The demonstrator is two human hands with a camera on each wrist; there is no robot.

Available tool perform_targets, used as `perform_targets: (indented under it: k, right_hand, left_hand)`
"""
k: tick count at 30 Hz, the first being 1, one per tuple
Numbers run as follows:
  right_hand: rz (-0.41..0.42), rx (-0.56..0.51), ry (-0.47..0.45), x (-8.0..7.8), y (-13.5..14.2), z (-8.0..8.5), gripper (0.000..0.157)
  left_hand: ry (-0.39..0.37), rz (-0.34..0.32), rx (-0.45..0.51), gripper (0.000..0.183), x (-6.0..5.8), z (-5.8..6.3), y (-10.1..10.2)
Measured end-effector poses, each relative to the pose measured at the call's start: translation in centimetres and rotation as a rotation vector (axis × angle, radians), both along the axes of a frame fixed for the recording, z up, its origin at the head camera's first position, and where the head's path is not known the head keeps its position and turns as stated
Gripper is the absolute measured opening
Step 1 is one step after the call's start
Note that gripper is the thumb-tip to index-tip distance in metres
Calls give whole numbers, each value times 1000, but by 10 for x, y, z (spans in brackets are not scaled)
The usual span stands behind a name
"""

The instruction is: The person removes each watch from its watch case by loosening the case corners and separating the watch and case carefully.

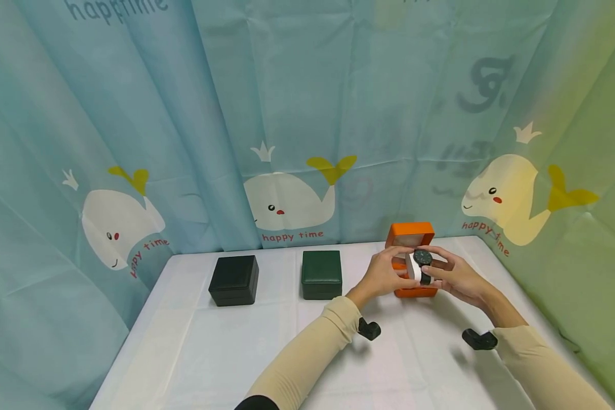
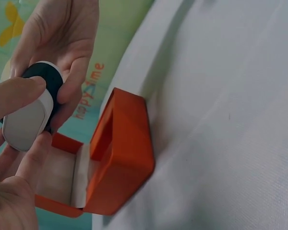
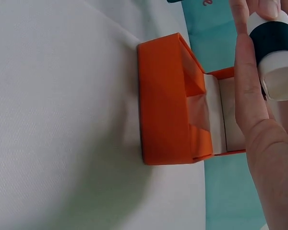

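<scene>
From where I sit, far off, my landmark is the orange box (image 1: 415, 292), which stands on the white table (image 1: 225, 356) with its lid (image 1: 411, 229) up. I can see pale lining inside the lid. Right over the orange box, and out of it, I see the watch (image 1: 422, 258). It has a round dark face, and its dark strap goes round a little white pillow (image 1: 411, 266).

Both hands have hold of the watch and its pillow together. The left hand (image 1: 384, 273) comes in from the left of the orange box. Its fingers are bent round the pillow, and in my left wrist view its thumb (image 2: 26, 91) lies on the dark strap. The right hand (image 1: 455, 275) comes in from the right side of the orange box. Its fingers are bent too, and they grip the watch and pillow from that side.

To the left of the orange box I see a green box (image 1: 321, 274) with its lid down. Further left of the orange box is a black box (image 1: 234, 280), shut as well. Behind the orange box hangs a blue curtain (image 1: 297, 85) with white whales (image 1: 292, 202) on it. Nearer to me than the orange box are two cream sleeves (image 1: 307, 353), and each one has a small black piece (image 1: 479, 340) by the cuff.
</scene>
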State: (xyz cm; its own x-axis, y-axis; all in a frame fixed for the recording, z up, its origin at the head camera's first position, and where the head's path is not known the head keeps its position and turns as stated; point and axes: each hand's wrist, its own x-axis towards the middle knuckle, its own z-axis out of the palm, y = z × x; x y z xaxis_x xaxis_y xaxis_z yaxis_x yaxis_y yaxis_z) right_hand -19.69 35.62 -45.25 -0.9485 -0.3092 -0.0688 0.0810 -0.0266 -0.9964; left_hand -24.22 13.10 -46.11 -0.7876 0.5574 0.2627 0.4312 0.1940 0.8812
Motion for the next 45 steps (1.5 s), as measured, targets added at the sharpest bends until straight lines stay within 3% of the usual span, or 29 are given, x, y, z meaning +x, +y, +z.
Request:
perform_targets:
  k: [19, 26, 35, 45]
  right_hand:
    - [53, -21, 43, 2, 12, 6, 51]
    - [42, 1, 55, 3, 17, 9, 53]
    - [31, -20, 76, 3, 26, 9, 55]
    - [30, 18, 67, 5, 25, 7, 59]
  left_hand:
    - [-46, -12, 55, 67, 1, 4, -3]
    - [-123, 8, 102, 67, 2, 4, -6]
    - [-155, 32, 168, 67, -1, 6, -11]
    - [-181, 48, 160, 68, -2, -1, -14]
